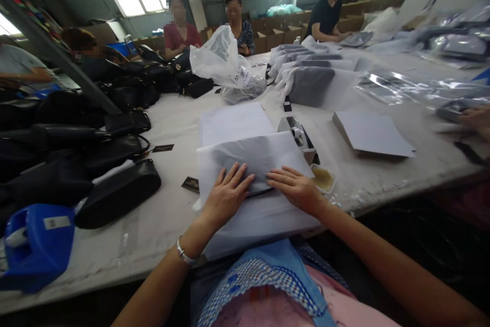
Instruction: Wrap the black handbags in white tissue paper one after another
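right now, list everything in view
wrapped item: 1, white over dark, centre
paper stack: 1, white, behind it
handbags: several, black, left
tape dispenser: 1, blue, left
tags: several, black, table
plastic bag: 1, whitish, far centre
wrapped bundles: several, whitish, back right
plastic packaging: several, clear, right
card stack: 1, white, right
dish: 1, yellowish, right
cardboard boxes: several, brown, back
co-workers: several, varied clothes, around
table: 1, white, beneath
apron: 1, blue, chest
left hand, right hand: 1 each, bare, on wrapped item

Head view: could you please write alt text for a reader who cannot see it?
A person's left hand and right hand rest on translucent white paper covering a dark item at a worktable. Black bags lie to the left, wrapped items beyond; other people are around.
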`<state>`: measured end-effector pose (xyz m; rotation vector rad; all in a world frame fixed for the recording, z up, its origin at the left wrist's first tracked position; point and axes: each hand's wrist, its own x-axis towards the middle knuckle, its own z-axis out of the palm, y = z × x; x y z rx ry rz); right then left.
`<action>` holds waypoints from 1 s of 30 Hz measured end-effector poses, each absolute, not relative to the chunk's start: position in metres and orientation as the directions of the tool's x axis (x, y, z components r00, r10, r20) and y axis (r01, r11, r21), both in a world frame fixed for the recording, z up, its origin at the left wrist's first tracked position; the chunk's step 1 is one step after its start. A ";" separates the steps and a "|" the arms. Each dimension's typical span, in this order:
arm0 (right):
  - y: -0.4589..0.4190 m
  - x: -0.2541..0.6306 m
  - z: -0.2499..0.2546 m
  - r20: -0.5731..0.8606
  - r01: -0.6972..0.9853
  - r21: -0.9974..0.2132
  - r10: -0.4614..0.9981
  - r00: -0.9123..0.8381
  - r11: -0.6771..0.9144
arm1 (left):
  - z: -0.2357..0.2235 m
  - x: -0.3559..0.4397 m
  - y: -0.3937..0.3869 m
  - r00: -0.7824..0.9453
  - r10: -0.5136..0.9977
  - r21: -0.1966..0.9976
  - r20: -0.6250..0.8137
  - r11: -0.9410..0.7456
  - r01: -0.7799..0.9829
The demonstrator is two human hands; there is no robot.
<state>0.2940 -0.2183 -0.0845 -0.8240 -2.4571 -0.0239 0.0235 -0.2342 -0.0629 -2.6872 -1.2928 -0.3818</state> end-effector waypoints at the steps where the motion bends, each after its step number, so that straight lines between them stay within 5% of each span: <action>1: -0.226 0.297 -0.085 0.502 0.558 -0.169 0.558 -0.661 0.812 | -0.067 0.021 -0.236 0.605 0.742 -0.018 0.289 -0.627 0.779; 8: -0.285 0.294 -0.089 0.355 0.486 -0.267 0.554 -0.753 0.832 | -0.076 0.013 -0.244 0.628 0.709 -0.009 0.320 -0.661 0.750; 18: -0.293 0.283 -0.095 0.562 0.503 -0.154 0.494 -0.663 0.850 | -0.076 0.008 -0.242 0.646 0.683 0.002 0.340 -0.688 0.726; 25: -0.293 0.276 -0.087 0.422 0.635 -0.162 0.635 -0.648 0.756 | -0.071 -0.001 -0.240 0.685 0.667 0.020 0.291 -0.721 0.693; 30: -0.283 0.274 -0.077 0.516 0.612 -0.126 0.578 -0.632 0.781 | -0.059 -0.002 -0.240 0.690 0.686 0.091 0.229 -0.721 0.687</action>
